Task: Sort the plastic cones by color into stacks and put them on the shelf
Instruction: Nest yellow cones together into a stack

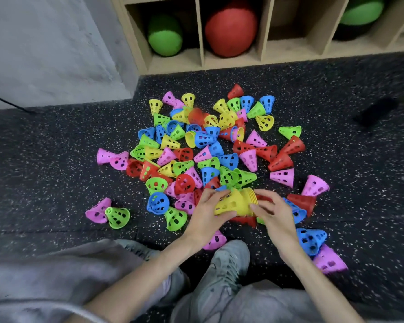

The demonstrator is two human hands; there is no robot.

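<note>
One yellow stack [237, 202] started, most cones [196, 145] still loose on the floor [56, 183], shelf [264, 31] has none yet.
Both hands, left [208, 213] & right [272, 213], w/ fingers curled round the nested stack, held sideways just above the pile; cones look like thin hard plastic w/ holes, floor is speckled rubber.

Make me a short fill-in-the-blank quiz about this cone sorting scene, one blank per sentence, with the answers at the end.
1. Both hands, left hand and right hand, hold a stack of ____ cones.
2. The shelf compartment with the red ball has a ____ ball in the one to its left.
3. The loose cones lie in a pile on the ____.

Answers: yellow; green; floor
</note>
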